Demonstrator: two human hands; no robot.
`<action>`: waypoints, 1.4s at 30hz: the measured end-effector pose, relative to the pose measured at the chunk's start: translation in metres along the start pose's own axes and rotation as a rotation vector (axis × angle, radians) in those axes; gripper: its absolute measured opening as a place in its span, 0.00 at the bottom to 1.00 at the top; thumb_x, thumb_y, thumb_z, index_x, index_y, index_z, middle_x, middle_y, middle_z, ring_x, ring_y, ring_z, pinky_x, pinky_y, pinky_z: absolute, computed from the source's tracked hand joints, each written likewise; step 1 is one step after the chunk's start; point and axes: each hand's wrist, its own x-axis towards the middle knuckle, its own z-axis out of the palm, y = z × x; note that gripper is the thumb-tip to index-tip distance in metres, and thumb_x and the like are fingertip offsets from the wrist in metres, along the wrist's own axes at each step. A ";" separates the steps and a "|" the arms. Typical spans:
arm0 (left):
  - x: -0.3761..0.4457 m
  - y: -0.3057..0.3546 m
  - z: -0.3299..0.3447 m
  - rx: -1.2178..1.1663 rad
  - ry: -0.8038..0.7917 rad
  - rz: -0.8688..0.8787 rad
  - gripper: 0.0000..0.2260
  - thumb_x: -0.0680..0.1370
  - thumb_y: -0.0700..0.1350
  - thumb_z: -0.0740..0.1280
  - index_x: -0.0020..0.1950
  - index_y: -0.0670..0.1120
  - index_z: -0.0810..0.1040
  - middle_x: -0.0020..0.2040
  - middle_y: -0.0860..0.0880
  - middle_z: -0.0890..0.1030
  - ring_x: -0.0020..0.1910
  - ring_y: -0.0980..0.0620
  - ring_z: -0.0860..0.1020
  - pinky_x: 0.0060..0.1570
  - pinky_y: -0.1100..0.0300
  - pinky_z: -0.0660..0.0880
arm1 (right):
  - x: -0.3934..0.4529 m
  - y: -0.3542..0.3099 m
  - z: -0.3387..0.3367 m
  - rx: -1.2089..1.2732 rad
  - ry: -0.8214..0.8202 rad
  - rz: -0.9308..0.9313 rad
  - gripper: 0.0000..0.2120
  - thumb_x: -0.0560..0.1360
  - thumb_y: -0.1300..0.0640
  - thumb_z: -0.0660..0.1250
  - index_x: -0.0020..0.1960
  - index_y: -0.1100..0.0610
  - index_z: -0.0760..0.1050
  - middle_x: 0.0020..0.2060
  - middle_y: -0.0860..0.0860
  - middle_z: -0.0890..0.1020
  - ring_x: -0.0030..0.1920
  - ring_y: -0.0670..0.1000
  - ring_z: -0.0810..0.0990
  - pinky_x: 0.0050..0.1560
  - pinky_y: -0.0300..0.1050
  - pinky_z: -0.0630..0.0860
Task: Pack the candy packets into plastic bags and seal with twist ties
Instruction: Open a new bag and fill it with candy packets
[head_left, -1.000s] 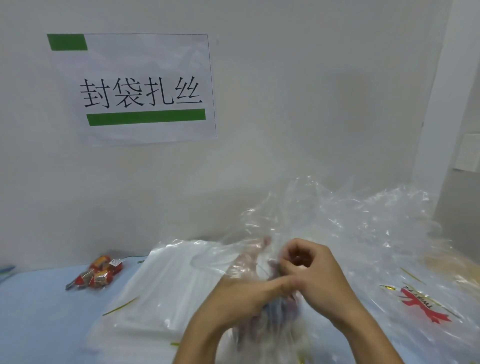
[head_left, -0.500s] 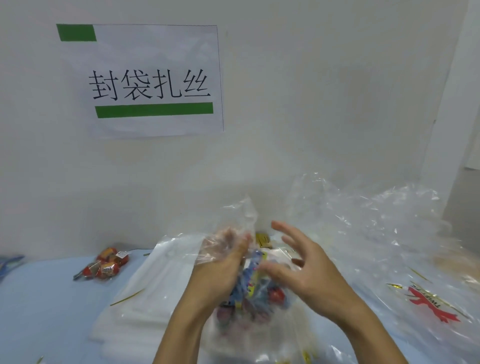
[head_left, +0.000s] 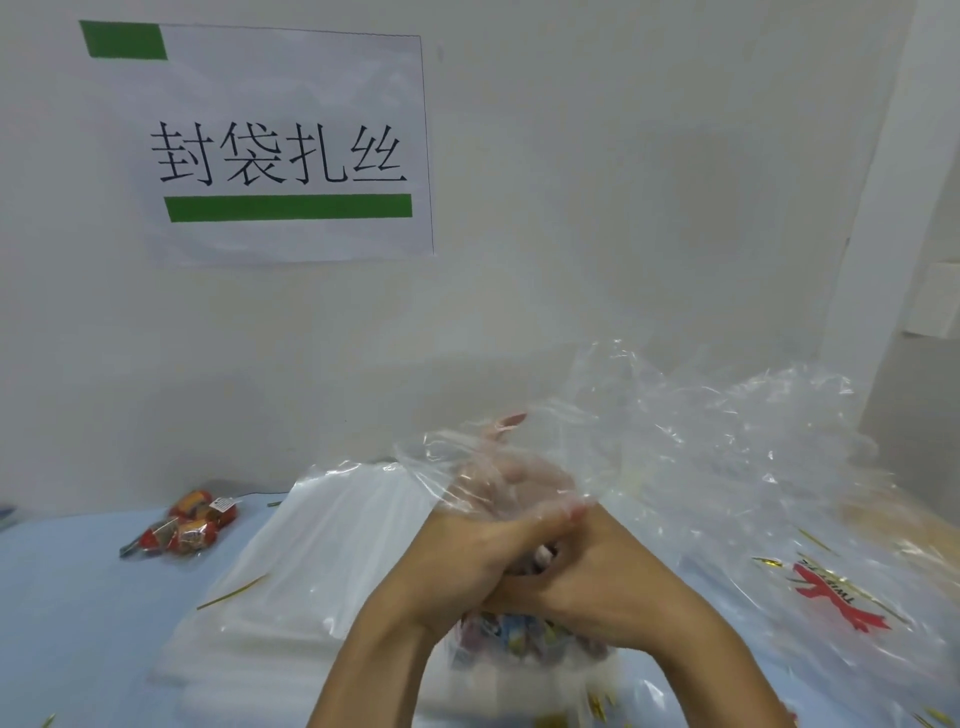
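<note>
On the left, a sealed bundle of red candy (head_left: 187, 530) is lying on the pale blue table (head_left: 67, 597), well apart from the work, and a loose gold twist tie (head_left: 231, 592) is resting just beside the stack of flat plastic bags (head_left: 322, 561). Moving toward the middle, the left hand (head_left: 467, 561) is curling round the neck of the filled bag (head_left: 498, 483), and the right hand (head_left: 602, 566) is pinching that same neck from the other side, the two hands touching. Half a second ago the right fingers were spread open and the bag mouth was gaping with the candy packets (head_left: 519, 636) showing between the hands — now both hands are closing together above the candy and the loose plastic is standing up in a tuft over the knuckles. That suggests the gathering of the neck is well along and a tie is probably needed next; whether one is already between the fingers I cannot tell, since the fingers are hiding it. The candy itself is sitting low in the bag, just under the wrists. To the right, a heap of crumpled clear wrap (head_left: 727, 441) is crowding the hands, with a red-ribbon printed bag (head_left: 836, 603) beneath it — clutter that could be hiding more ties.
</note>
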 end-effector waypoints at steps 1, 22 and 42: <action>0.001 -0.002 0.000 0.052 0.022 0.009 0.28 0.68 0.48 0.79 0.64 0.67 0.74 0.43 0.54 0.85 0.35 0.56 0.83 0.36 0.62 0.79 | 0.000 0.001 0.000 0.010 -0.003 -0.018 0.19 0.65 0.58 0.79 0.53 0.46 0.81 0.45 0.48 0.85 0.45 0.52 0.86 0.47 0.51 0.84; 0.012 -0.013 -0.020 0.561 0.112 -0.042 0.44 0.59 0.78 0.69 0.72 0.69 0.62 0.72 0.64 0.66 0.68 0.61 0.66 0.62 0.61 0.66 | 0.005 0.027 -0.021 0.519 0.581 0.413 0.15 0.74 0.66 0.63 0.44 0.55 0.88 0.43 0.57 0.88 0.47 0.58 0.87 0.53 0.54 0.82; 0.016 -0.033 -0.007 -0.575 -0.145 -0.584 0.19 0.79 0.58 0.67 0.54 0.43 0.85 0.50 0.43 0.84 0.49 0.47 0.83 0.58 0.52 0.77 | 0.007 0.010 -0.011 0.557 0.424 0.102 0.15 0.71 0.71 0.61 0.31 0.59 0.81 0.50 0.52 0.87 0.52 0.50 0.86 0.52 0.45 0.82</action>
